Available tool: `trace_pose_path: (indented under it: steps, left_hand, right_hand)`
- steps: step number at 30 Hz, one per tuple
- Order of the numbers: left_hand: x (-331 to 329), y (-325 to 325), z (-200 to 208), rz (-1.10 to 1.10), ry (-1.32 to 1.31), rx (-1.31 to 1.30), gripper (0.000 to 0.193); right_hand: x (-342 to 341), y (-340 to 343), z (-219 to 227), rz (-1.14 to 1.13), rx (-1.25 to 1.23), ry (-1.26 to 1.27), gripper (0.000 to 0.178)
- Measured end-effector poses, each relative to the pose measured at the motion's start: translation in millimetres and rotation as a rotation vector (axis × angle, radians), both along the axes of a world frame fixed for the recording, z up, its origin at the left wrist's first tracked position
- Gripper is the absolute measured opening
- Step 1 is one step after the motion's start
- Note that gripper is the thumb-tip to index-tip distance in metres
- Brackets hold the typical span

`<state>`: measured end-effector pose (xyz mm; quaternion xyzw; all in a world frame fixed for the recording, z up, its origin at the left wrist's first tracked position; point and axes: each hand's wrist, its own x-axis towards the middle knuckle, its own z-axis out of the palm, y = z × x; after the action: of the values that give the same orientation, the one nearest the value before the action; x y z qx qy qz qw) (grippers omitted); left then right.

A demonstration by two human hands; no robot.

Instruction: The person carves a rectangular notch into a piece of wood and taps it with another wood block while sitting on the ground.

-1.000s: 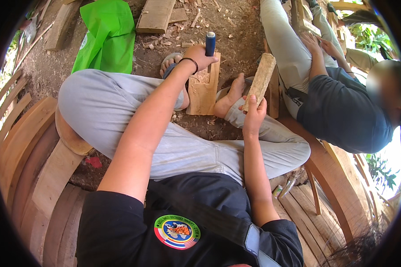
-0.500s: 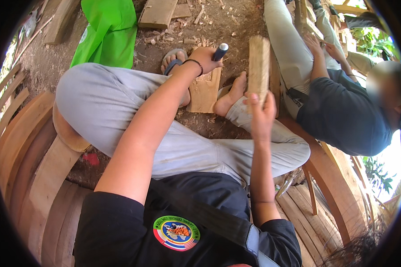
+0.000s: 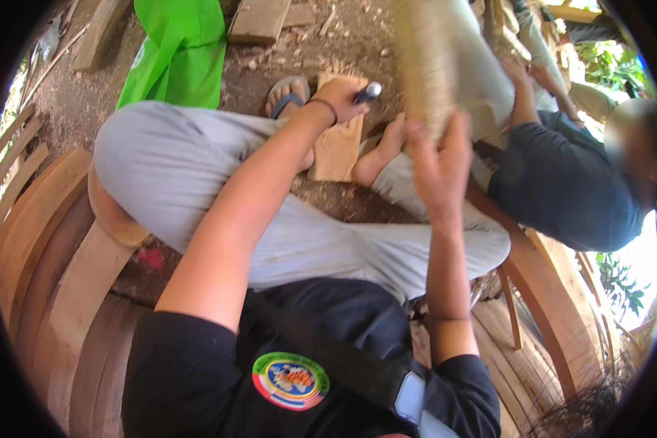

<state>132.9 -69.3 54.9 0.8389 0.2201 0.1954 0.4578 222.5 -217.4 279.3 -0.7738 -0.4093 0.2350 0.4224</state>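
Note:
My left hand (image 3: 339,101) is closed around the dark handle of a chisel (image 3: 368,93), its metal-capped end sticking out to the right; the blade is hidden beneath the fist. Under that hand lies a flat wooden board (image 3: 336,159) on the ground, between my feet. My right hand (image 3: 442,164) grips the lower end of a thick wooden block (image 3: 427,66), which points up and away and is blurred by motion. The block is to the right of the chisel and apart from it.
A bright green bag (image 3: 179,55) lies at the far left, with a plank (image 3: 259,20) beside it. Wood chips litter the dirt. Curved timbers (image 3: 40,219) stand at left. Close on the right sits another person in a dark shirt (image 3: 569,186), beside a curved timber (image 3: 536,292).
My right hand has lifted the wooden block, which now looks larger and blurred. The chisel's capped end has shifted slightly right and down, leaning over more. The board stays in place.

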Motion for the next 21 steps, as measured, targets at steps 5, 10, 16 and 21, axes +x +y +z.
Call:
trace_pose_path:
  steps: [5, 10, 16, 21]
  left_hand:
    - [4.1, 11.1, 5.0, -0.017, 0.193, -0.088, 0.035]
    - [3.4, 13.0, -12.9, 0.000, 0.278, -0.086, 0.039]
    - [-24.1, 48.9, 0.4, 0.269, 0.539, -0.486, 0.056]
    - [-3.7, 33.3, 24.4, 0.115, 0.424, -0.302, 0.051]
  right_hand:
    - [-7.4, 6.5, -31.8, 0.180, -0.592, -0.582, 0.052]
    - [-4.5, -7.6, -38.2, -0.041, -0.138, -0.088, 0.042]
    - [-10.8, -22.7, -53.9, -0.201, 0.005, 0.329, 0.035]
    - [-9.4, -42.0, -66.1, -0.220, -0.014, 0.359, 0.029]
